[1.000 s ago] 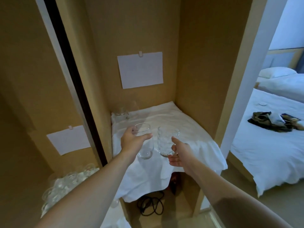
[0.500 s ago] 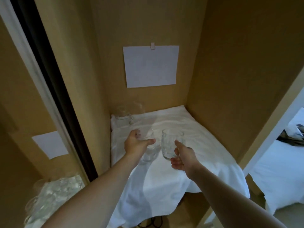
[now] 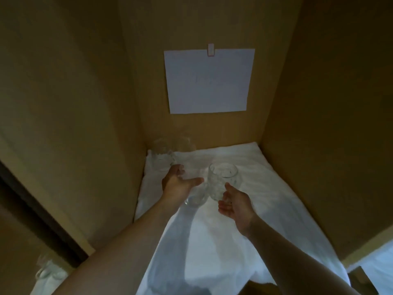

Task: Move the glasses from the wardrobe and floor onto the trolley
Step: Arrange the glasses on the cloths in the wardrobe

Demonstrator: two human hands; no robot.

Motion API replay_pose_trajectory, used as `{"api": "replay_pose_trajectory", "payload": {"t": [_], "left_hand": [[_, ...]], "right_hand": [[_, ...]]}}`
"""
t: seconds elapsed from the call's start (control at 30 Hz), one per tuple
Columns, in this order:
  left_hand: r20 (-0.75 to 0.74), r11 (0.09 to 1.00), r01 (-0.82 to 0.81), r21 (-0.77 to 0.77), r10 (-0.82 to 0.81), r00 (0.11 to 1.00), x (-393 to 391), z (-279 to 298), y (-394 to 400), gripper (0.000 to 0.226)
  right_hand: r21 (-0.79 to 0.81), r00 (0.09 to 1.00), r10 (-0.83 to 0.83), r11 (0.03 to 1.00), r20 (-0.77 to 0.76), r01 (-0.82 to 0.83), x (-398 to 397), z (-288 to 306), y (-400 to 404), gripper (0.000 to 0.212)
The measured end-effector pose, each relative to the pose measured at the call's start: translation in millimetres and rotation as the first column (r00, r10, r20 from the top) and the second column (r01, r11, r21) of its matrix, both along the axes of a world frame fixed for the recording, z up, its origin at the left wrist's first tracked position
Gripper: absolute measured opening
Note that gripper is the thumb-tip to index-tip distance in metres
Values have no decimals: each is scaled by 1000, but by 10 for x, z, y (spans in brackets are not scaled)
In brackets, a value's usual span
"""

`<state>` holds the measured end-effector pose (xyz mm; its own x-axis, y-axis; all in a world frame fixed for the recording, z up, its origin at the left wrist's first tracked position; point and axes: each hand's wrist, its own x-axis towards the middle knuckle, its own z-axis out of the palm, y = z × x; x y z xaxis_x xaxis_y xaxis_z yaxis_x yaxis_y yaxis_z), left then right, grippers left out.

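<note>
Glass is what both hands carry inside the wardrobe [image 3: 319, 103], above the white cloth [image 3: 244, 220] that covers its shelf. The left hand [image 3: 177, 185] curls thumb and fingers round a clear tumbler [image 3: 195, 196], which hangs mostly below and to the right of the palm, its base low near the cloth. The right hand [image 3: 235, 204] grips a patterned glass [image 3: 222, 180] from its near side, low on the wall, with the thumb up against it; this glass stands forward of and above the fingers. Both glasses are close to upright, long axis vertical, mouths upward (the left one blurs, so its exact tilt I cannot tell). They sit just beside each other, perhaps touching at the walls.

More glasses [image 3: 170, 150] stand in the back left corner of the shelf, mouths up, beyond the left hand's fingertips, and the left hand is the nearer to them. A sheet of paper [image 3: 208, 81] is clipped to the back wall. At the lower left edge, another cluster of glassware [image 3: 45, 271] shows outside the wardrobe; whether it rests on the trolley I cannot tell.
</note>
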<state>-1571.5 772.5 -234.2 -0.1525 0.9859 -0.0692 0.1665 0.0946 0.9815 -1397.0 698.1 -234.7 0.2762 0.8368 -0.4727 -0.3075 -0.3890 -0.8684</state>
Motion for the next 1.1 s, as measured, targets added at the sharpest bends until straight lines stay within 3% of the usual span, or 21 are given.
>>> {"api": "replay_pose_trajectory", "payload": {"t": [0.13, 0.27, 0.37, 0.43, 0.5, 0.63, 0.73, 0.83, 1.1], "left_hand": [[8, 999, -32, -22, 32, 999, 164, 25, 214, 80], [-9, 995, -101, -16, 101, 995, 288, 37, 412, 63], [-11, 992, -126, -27, 126, 992, 332, 46, 498, 62], [5, 989, -145, -36, 146, 989, 348, 52, 532, 59], [22, 985, -163, -51, 164, 986, 364, 59, 549, 55], [-17, 982, -180, -63, 179, 984, 382, 70, 533, 54], [-58, 984, -168, -52, 165, 985, 406, 75, 520, 55], [-61, 988, -152, -30, 150, 987, 429, 72, 492, 58], [-65, 996, -82, -19, 80, 995, 428, 103, 489, 58]], "right_hand": [[11, 996, 82, 997, -21, -82, 198, -34, 276, 29], [6, 972, 228, 974, 52, -228, 460, -90, 434, 34], [27, 984, 170, 985, 53, -172, 660, -217, 575, 41], [87, 995, 87, 992, 46, -90, 747, -281, 713, 30], [141, 992, 112, 983, 64, -120, 825, -331, 861, 20], [291, 900, 428, 874, -79, -390, 1030, -486, 1079, 63], [291, 805, 594, 770, -1, -568, 1105, -581, 1128, 86], [247, 798, 581, 759, 161, -603, 1031, -619, 1112, 79], [199, 897, 396, 880, 195, -432, 843, -502, 1000, 72]]}}
